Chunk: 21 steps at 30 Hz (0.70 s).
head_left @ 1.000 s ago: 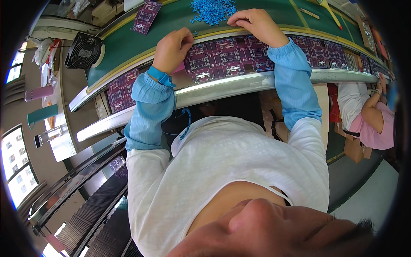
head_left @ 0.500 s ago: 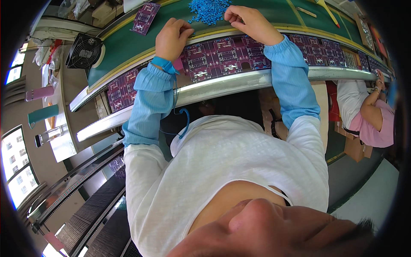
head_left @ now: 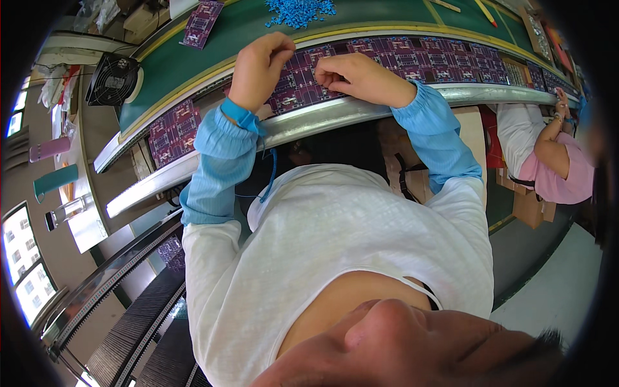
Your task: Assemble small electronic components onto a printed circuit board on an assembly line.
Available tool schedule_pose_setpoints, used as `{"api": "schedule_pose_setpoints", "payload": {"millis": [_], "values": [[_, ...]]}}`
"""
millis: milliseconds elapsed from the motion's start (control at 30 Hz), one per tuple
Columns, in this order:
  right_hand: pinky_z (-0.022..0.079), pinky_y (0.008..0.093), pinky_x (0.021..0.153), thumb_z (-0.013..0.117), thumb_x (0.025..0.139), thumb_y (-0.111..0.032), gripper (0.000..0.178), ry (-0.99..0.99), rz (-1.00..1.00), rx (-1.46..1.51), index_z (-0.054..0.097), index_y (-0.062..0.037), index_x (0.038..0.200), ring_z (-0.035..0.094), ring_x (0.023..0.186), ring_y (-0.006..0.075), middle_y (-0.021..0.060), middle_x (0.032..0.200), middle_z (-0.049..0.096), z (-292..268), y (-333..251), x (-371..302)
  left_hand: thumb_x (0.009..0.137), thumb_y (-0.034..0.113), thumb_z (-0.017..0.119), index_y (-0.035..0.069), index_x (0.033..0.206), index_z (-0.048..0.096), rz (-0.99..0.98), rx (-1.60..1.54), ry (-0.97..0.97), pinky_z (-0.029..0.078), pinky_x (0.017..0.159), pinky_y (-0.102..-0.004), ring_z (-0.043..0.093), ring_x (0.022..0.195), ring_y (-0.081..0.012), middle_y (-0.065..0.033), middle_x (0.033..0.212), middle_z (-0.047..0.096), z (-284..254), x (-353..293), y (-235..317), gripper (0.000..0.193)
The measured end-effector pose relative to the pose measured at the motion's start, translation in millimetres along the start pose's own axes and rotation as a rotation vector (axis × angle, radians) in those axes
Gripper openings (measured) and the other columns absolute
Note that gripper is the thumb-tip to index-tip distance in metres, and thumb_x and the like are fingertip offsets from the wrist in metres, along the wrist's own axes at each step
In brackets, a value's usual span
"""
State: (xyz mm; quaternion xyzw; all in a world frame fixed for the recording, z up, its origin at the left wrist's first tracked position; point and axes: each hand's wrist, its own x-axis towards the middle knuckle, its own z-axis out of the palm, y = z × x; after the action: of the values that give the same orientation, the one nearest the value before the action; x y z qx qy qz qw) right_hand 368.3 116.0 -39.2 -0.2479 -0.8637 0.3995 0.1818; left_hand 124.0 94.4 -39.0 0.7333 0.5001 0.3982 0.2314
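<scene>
My right hand (head_left: 362, 77) hangs over the row of purple circuit boards (head_left: 406, 61), thumb and fingers pinched together. Whatever sits between its fingertips is too small to make out. My left hand (head_left: 259, 69), with a blue strap (head_left: 243, 117) at the wrist, is held above the same row, farther left. Its fingers are curled against the thumb, and their contents are hidden. Beyond both hands, a pile of small blue parts (head_left: 300, 11) lies on the green work surface (head_left: 242, 39). A single purple board (head_left: 202, 24) rests left of that pile.
Metal rails (head_left: 309, 122) edge the row of boards. A black fan (head_left: 113, 79) stands at the left end. On a side table are a pink bottle (head_left: 49, 149) and a teal bottle (head_left: 56, 182). Another person in pink (head_left: 562, 161) sits at the right. A blue coiled cord (head_left: 272, 175) hangs near my left forearm.
My right hand has come back from beside the blue pile to above the boards. The left hand remains above the row, its fingers more curled. The whole view has shifted slightly.
</scene>
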Motion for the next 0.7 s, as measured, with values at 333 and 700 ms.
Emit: {"api": "schedule_pose_setpoints", "payload": {"millis": [333,700], "values": [[0.054,0.0388,0.076,0.068,0.089,-0.002,0.012,-0.078,-0.095,-0.07,0.063,-0.0025,0.099,0.067,0.085,0.0294,0.0116,0.092,0.067,6.3,-4.5,-4.5,0.089,0.001,0.069,0.002,0.098,0.073,-0.007,0.048,-0.161,0.051,0.074,-0.0409,0.064,0.085,-0.0362,-0.0156,0.09,0.064,-15.0,-43.5,28.9,0.01],[0.052,0.0391,0.074,0.068,0.09,-0.004,0.01,-0.064,-0.193,-0.108,0.063,-0.0038,0.098,0.065,0.083,0.0308,0.0105,0.09,0.065,9.5,-1.8,-3.6,0.089,0.0,0.068,0.0,0.097,0.072,-0.051,-0.026,-0.229,0.051,0.076,-0.0404,0.065,0.087,-0.0347,-0.0156,0.093,0.065,-4.7,-58.5,14.4,0.009]]}}
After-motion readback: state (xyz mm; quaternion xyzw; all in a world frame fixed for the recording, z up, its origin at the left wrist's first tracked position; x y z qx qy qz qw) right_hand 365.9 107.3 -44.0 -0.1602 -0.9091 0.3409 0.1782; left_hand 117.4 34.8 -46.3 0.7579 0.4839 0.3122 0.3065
